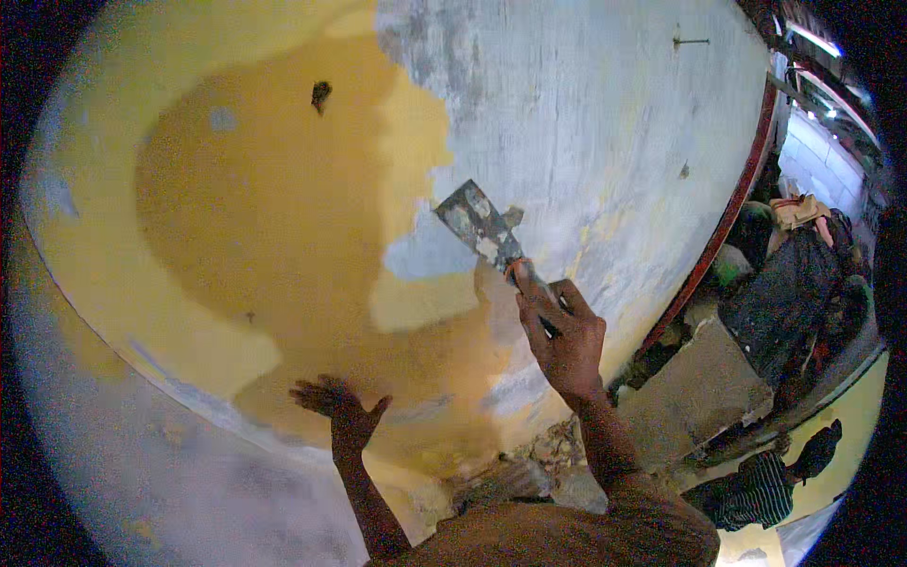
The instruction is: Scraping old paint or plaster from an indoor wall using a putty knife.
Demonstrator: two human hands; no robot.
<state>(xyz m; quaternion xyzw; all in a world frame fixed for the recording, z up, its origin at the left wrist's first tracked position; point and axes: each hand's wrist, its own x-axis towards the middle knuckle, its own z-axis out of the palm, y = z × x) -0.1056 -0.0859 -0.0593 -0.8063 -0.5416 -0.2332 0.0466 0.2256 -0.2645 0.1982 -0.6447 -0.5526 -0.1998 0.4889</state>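
A: Where is the scraper in this scene?

B: Clamped in the right hand, its smeared blade slanting up and left at the ragged border between yellow paint and a pale grey stretch of wall; whether its edge touches, one cannot tell

A: And the left hand?

B: Fingers and thumb spread apart, in front of a darker ochre patch; contact with the wall is unclear

A: What crowds the worker?

B: Rubble lies low beside the right forearm, which hides part of it. Just right of that sits a flat brown board, near a dark heap

A: Anything on the wall itself?

B: A nail juts out at upper right, and a dark hole marks the ochre patch. At lower right, well apart, is another person in a striped shirt
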